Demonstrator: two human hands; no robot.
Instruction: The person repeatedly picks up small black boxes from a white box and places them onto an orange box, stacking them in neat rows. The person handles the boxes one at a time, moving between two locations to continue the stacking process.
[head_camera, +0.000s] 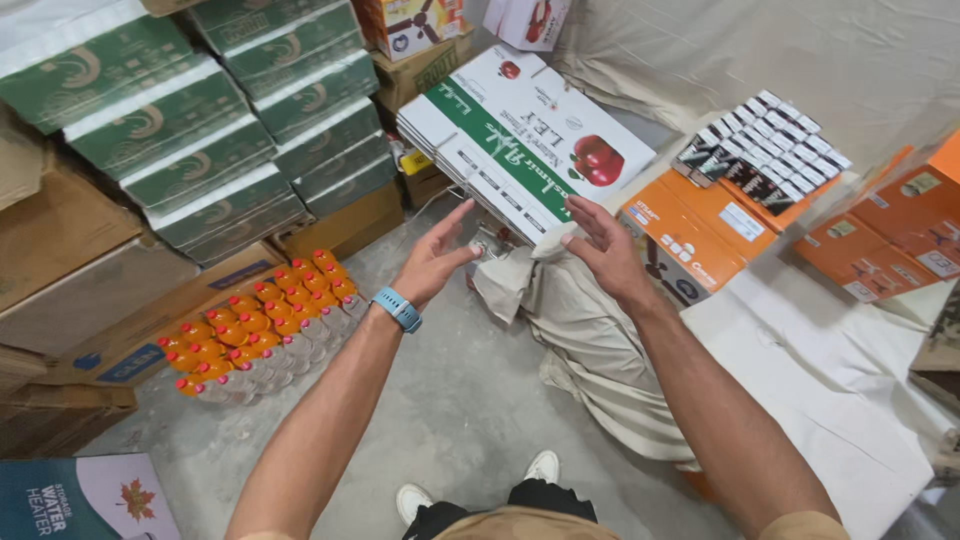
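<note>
- Below the stack of flattened white-and-green fruit cartons (525, 140), both of the person's bare hands reached forward with forearms stretched out over the concrete floor (470, 400).
- Left hand (432, 262) was spread wide, palm turned inward and fingers pointing up toward the cartons' lower edge, holding nothing; a blue watch (398, 308) sat on its wrist.
- Right hand (600, 245) was also open wide, palm facing the left hand, its fingertips just at the cartons' lower corner; whether they touched it could not be told.
- That carton stack leaned tilted, one bundle of several flat sheets; the exact sheet count could not be read.
- Left of the cartons stood two columns of green-and-white boxes (250, 120), about six in each.
- Down-left of the cartons lay one shrink-wrapped pack of clear bottles with orange caps (265, 325), roughly two dozen caps showing.
- Right of the cartons sat orange boxes (700, 235), at least four, with one tray of small dark-and-white packets (765, 150) on top.
- Beneath the cartons' right side a pale cloth (590, 340) draped to the floor.
- Two white shoes (545, 467) showed near the bottom edge.
</note>
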